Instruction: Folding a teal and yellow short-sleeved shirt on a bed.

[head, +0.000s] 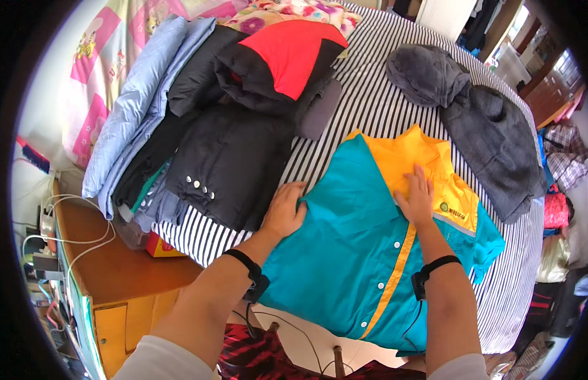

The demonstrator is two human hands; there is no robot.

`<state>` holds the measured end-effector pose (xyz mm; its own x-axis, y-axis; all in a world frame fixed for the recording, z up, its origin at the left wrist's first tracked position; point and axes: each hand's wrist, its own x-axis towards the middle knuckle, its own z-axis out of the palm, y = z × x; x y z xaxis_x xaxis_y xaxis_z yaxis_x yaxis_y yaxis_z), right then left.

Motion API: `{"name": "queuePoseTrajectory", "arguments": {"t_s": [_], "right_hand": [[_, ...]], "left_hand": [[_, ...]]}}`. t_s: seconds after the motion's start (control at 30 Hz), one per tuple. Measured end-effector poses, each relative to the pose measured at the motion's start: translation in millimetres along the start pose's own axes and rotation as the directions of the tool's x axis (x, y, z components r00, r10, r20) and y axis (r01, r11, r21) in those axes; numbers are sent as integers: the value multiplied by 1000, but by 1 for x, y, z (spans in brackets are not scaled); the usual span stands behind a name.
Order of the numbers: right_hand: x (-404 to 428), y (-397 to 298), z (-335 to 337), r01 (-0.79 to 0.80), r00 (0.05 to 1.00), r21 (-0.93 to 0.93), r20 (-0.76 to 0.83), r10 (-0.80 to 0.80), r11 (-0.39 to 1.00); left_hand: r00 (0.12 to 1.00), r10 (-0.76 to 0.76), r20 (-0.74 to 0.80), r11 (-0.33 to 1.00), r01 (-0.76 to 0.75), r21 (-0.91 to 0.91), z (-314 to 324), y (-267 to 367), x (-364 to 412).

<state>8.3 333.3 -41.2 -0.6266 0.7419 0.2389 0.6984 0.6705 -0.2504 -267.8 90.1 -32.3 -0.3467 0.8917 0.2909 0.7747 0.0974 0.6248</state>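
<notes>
A teal and yellow short-sleeved shirt (341, 266) lies spread on the bed, front side up, its collar pointing away from me. White buttons run down its front beside a yellow strip, and a printed badge with writing marks the chest. One teal sleeve is laid inward over the front. My right hand (416, 194) presses flat near the yellow shoulder panel, fingers spread. At the shirt's left edge rests my left hand (285, 209), its fingers extended and its thumb against the teal cloth. Each wrist wears a black strap with a small device.
Black-and-white striped bedding (370, 61) covers the bed. Folded black garments (232, 161), a red-and-black jacket (294, 57) and a light blue padded garment (137, 104) are piled at left. Dark grey fleece clothing (488, 142) lies at right. A wooden cabinet (128, 280) with cables stands lower left.
</notes>
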Motion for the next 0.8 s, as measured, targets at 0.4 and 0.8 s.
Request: {"name": "queuePoseTrajectory", "arguments": {"t_s": [0.4,0.8], "right_hand": [[2,-46,-21,-317,865,278,476,156,907],[-33,-71,-42,-716,692,558,489,531,419]], "left_hand": [[995,69,-71,998,-70,-4,2,0,2],[993,79,-86,997,-78,14,2,-2,-2]]}}
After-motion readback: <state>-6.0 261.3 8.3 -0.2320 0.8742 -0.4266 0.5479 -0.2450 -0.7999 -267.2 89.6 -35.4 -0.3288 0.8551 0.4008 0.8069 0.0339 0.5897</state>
